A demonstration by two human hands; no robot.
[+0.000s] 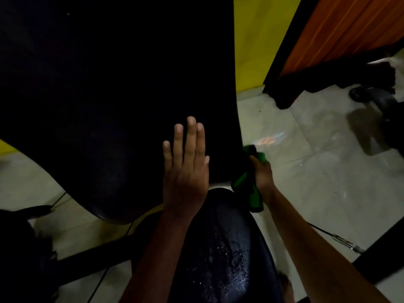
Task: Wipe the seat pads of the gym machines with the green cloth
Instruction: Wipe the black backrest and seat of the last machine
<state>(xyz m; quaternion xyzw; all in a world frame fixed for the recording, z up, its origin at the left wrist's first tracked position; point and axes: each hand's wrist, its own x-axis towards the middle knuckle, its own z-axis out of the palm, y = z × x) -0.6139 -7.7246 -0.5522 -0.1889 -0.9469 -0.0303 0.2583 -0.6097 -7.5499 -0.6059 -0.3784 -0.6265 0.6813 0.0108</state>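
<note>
A large black back pad point(113, 88) fills the upper left of the view. Below it lies a dark seat pad point(225, 248) speckled with droplets. My left hand point(185, 167) rests flat on the back pad's lower right part, fingers straight and together. My right hand point(261, 173) grips the bunched green cloth point(251, 189) against the back pad's right edge, just above the seat pad. Part of the cloth is hidden in my fist.
Pale floor tiles point(306, 160) spread to the right. A yellow wall point(255, 40) and an orange wooden panel point(341, 29) stand at the back. Dark machine parts point(376, 101) sit far right. A black frame bar point(91, 261) runs lower left, a metal rod point(343, 241) lower right.
</note>
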